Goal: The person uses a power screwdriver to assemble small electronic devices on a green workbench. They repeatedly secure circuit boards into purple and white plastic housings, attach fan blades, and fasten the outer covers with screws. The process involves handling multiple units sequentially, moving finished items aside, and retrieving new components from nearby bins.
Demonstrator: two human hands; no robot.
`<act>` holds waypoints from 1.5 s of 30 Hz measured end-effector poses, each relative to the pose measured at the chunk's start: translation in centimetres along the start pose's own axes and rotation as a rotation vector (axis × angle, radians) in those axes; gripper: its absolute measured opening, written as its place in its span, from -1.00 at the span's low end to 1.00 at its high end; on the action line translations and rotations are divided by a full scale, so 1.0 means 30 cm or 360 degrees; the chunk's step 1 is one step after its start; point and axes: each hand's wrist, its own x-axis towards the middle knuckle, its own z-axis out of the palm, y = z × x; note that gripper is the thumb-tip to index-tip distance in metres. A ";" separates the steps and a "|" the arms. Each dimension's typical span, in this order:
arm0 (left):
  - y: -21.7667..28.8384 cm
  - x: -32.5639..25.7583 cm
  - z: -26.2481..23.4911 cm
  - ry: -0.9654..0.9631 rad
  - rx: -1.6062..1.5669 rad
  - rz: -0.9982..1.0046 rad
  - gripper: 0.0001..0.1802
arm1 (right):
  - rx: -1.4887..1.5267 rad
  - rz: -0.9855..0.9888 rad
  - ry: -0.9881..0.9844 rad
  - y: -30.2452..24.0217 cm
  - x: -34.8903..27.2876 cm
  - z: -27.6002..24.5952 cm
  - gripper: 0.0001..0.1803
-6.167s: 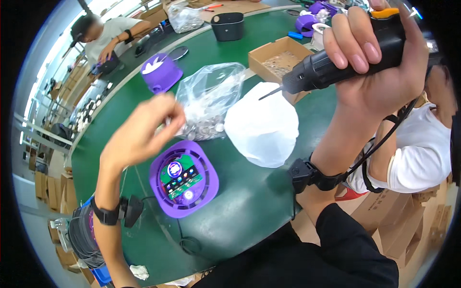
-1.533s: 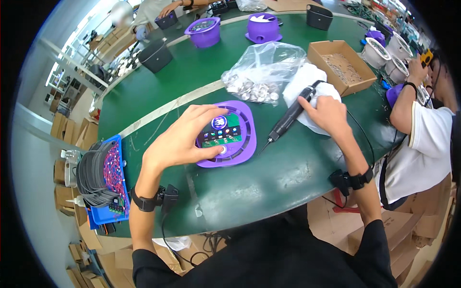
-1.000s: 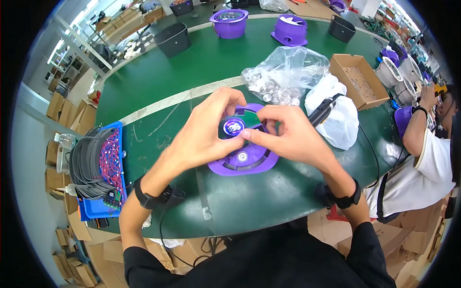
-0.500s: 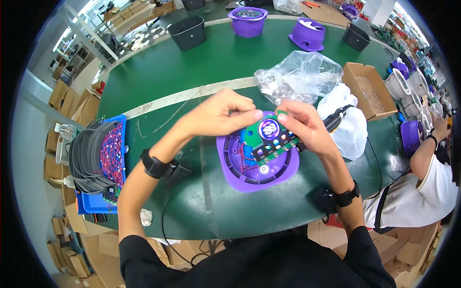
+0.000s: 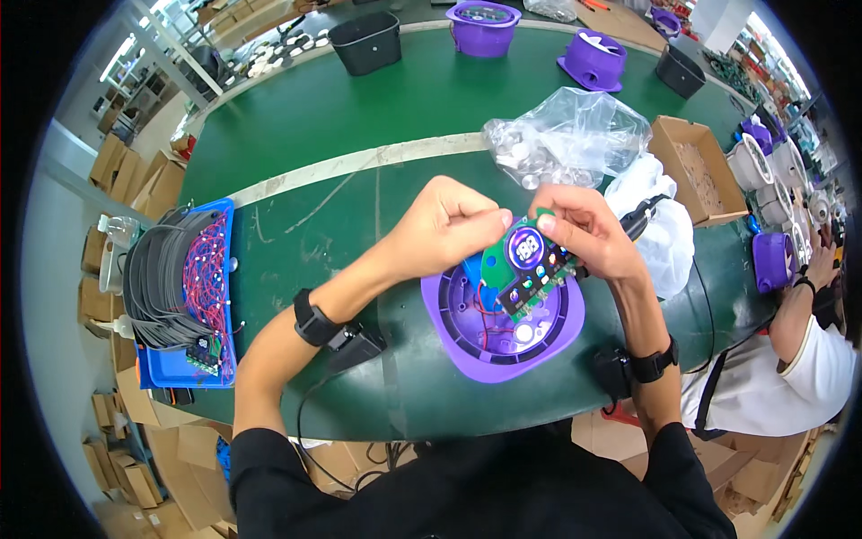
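A green circuit board (image 5: 492, 266) with a round, lit display and several small coloured lights is held tilted above a purple plastic housing (image 5: 499, 366). My left hand (image 5: 452, 228) is closed, thumb and curled fingers pinching at the board's upper left edge. My right hand (image 5: 590, 234) grips its upper right edge, thumb on the front. Red wires (image 5: 485, 325) and a blue part (image 5: 473, 269) show below the board, inside the round well of the housing. What lies under the board's right part is hidden.
At left, a blue tray (image 5: 175, 366) holds grey cables and red wires. Beyond my hands lie a clear bag (image 5: 575, 135) of metal parts, a white bag (image 5: 669, 251) and a cardboard box (image 5: 705, 171). Black bins (image 5: 364, 45) and purple housings stand farther back. A co-worker (image 5: 772, 373) sits at right.
The housing, board and both hands have shifted slightly right and toward me. The board is tilted a little more, its lit display shows differently, and both hands keep hold of it.
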 end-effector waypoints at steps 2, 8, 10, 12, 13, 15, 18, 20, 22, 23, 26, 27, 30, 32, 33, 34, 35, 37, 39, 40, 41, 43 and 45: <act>0.000 -0.015 0.008 0.0116 0.0275 0.0103 -0.48 | -0.0037 0.0077 0.0032 -0.033 -0.007 0.017 -0.80; -0.022 0.011 0.048 0.0157 0.0451 0.0197 -0.45 | -0.0297 0.0139 0.0060 -0.104 0.001 0.089 -0.80; -0.034 0.019 0.040 0.0177 0.0112 0.0067 -0.45 | -0.0393 0.0072 -0.0171 -0.097 0.007 0.063 -0.83; -0.063 0.033 0.021 0.0362 -0.0431 0.0042 -0.45 | -0.0457 -0.0006 -0.0466 -0.101 0.010 0.073 -0.85; -0.039 0.055 -0.020 0.0446 -0.0849 -0.0050 -0.47 | -0.0550 0.0068 -0.0577 -0.121 0.019 0.096 -0.85; 0.039 0.055 -0.044 0.0329 -0.0228 0.0229 -0.44 | -0.0512 -0.0024 -0.0456 -0.100 0.025 0.135 -0.86; 0.210 -0.063 -0.037 0.0324 0.0310 0.0517 -0.55 | -0.0623 0.0044 -0.0254 -0.097 0.018 0.169 -0.84; 0.307 -0.203 0.004 0.0450 0.0635 0.0828 -0.62 | -0.0941 0.0129 -0.0106 -0.120 -0.027 0.187 -0.80; 0.416 -0.403 0.091 0.0445 0.0885 0.0997 -0.61 | -0.0984 -0.0116 0.0003 -0.135 -0.083 0.210 -0.72; 0.469 -0.517 0.139 0.0412 0.0822 0.0787 -0.59 | -0.1057 -0.0096 0.0059 -0.136 -0.103 0.220 -0.73; 0.511 -0.871 0.248 0.0621 0.0698 -0.0044 -0.51 | -0.1323 -0.0457 -0.0038 -0.112 -0.091 0.220 -0.72; 0.496 -0.991 0.310 0.0873 0.0644 -0.0402 -0.48 | -0.1457 -0.0514 -0.0050 -0.119 -0.099 0.211 -0.73; 0.334 -1.359 0.456 0.1815 0.0356 -0.1375 -0.46 | -0.1316 -0.0342 -0.0096 -0.082 -0.105 0.157 -0.72; 0.138 -1.622 0.529 0.2391 0.0269 -0.1437 -0.46 | -0.1178 -0.0285 -0.0075 -0.057 -0.100 0.130 -0.70; 0.041 -1.723 0.547 0.2690 0.0158 -0.1375 -0.46 | -0.1065 -0.0246 -0.0083 -0.051 -0.099 0.113 -0.68; -0.045 -1.811 0.560 0.2818 0.0263 -0.1452 -0.47 | -0.1036 -0.0231 -0.0116 -0.047 -0.091 0.102 -0.70; -0.123 -1.890 0.587 0.2960 0.0366 -0.1534 -0.48 | -0.1005 -0.0219 -0.0166 -0.046 -0.074 0.093 -0.71; -0.280 -2.020 0.534 0.3024 0.0488 -0.1539 -0.48 | -0.1130 -0.0224 -0.0137 -0.063 -0.082 0.082 -0.74; -0.323 -2.141 0.444 0.3242 0.0568 -0.1516 -0.49 | -0.1199 -0.0227 -0.0101 -0.063 -0.105 0.073 -0.75; -0.319 -2.197 0.377 0.3416 0.0564 -0.1472 -0.50 | -0.1228 -0.0224 -0.0073 -0.069 -0.128 0.062 -0.76; -0.313 -2.285 0.328 0.3604 0.0552 -0.1438 -0.51 | -0.1250 -0.0218 -0.0064 -0.071 -0.142 0.056 -0.77; -0.096 -2.675 0.355 0.3470 0.1406 -0.2211 -0.44 | -0.1103 -0.0190 -0.0129 -0.036 -0.125 0.043 -0.77; -0.067 -2.635 0.201 0.3973 0.1231 -0.1838 -0.42 | -0.1231 -0.0168 -0.0030 -0.076 -0.193 0.047 -0.77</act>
